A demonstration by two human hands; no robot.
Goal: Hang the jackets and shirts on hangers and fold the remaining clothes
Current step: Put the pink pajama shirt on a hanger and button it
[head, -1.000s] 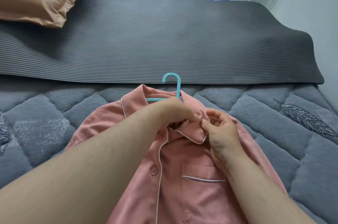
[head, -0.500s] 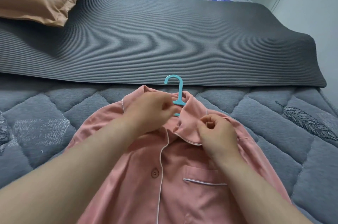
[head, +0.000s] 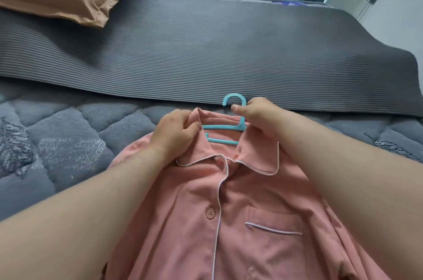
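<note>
Our right hand (head: 258, 117) pinches the turquoise plastic hanger (head: 219, 127) by its neck, bar lying crosswise inside the pink white-piped shirt (head: 229, 222); our left hand (head: 176, 133) grips the collar.

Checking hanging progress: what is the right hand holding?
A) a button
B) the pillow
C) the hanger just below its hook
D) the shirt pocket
C: the right hand grips the blue hanger below its hook; the left hand holds the pink shirt by its collar.

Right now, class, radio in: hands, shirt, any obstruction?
Left hand grips collar; right hand holds hanger. Pink shirt flat on bed, hanger inside neck. No obstruction seen.
</note>
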